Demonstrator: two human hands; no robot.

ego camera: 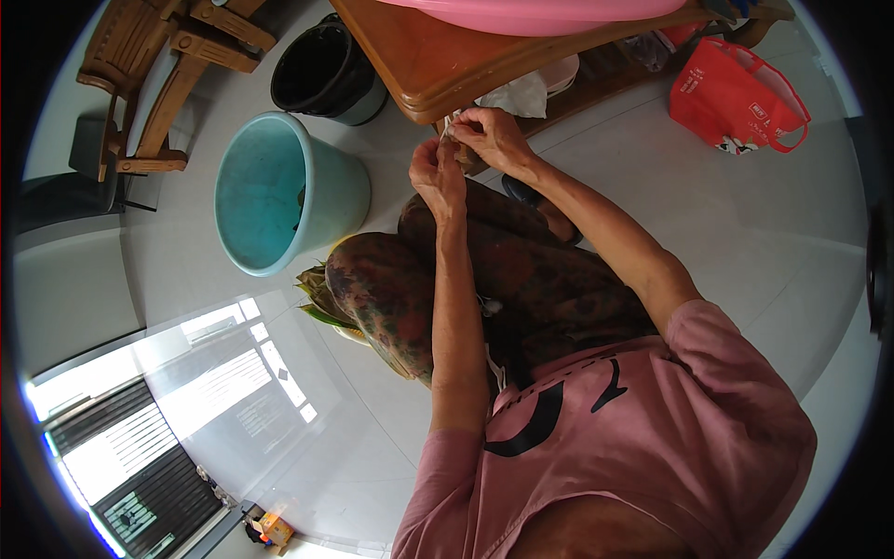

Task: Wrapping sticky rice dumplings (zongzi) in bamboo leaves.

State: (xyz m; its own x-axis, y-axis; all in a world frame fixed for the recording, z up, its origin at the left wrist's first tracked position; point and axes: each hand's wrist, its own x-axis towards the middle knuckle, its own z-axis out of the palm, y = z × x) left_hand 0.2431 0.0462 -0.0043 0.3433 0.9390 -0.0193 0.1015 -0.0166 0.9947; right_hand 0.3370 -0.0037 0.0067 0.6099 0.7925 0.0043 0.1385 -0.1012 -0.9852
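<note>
Both hands meet just under the front corner of a wooden table (412,70). My right hand (494,140) pinches a thin white cord (448,124) between thumb and fingertips. Directly below it, my left hand (438,171) grips the same cord, its fingers closed. The cord runs up by the table's leg; whether it is tied there is hidden by the corner and my fingers. Both forearms reach out over my knees, covered by dark patterned trousers (545,279).
A light-blue plastic bucket (335,182) and a black-lined bin (314,70) stand left of the table. Corn-husk-like leaves (321,304) lie beside my knee. A pink basin (545,17) rests on the table. To the right is a red bag (733,98); a wooden chair (167,91) stands upper left.
</note>
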